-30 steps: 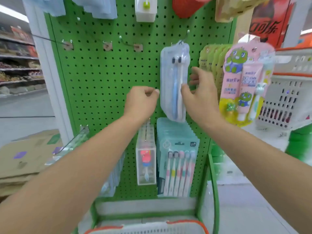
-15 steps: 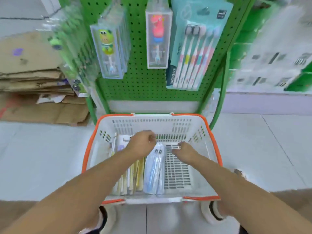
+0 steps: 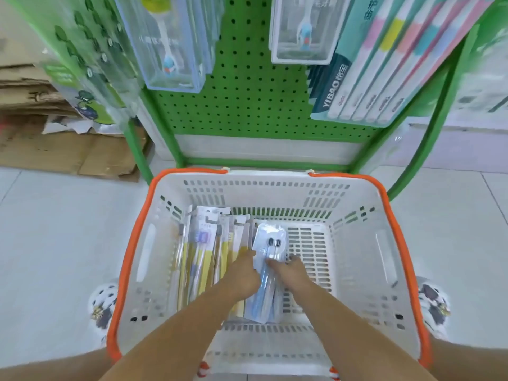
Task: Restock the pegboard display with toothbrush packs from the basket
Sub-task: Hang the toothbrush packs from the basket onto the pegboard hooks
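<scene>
The white basket with an orange rim [image 3: 398,243] stands on the floor under the green pegboard [image 3: 247,78]. Inside, a clear pack with blue toothbrushes [image 3: 268,243] lies near the middle, beside several upright packs with yellow brushes [image 3: 203,257] on its left. Both of my hands are down in the basket at this clear pack. My left hand [image 3: 243,274] curls its fingers at the pack's left edge. My right hand [image 3: 292,273] has its thumb on top and its fingers round the right edge. The pack's lower half is partly hidden by my hands.
A multi-brush pack [image 3: 384,64] and clear boxes with children's brushes [image 3: 299,28] [image 3: 170,45] hang low on the board above the basket. Flattened cardboard [image 3: 41,119] is piled on the floor at left. The display's green frame legs [image 3: 428,138] flank the basket.
A second ago my hands were up at the board around a hung clear blue pack. My view dropped to the basket, and both hands have gone down onto the clear blue pack there.
</scene>
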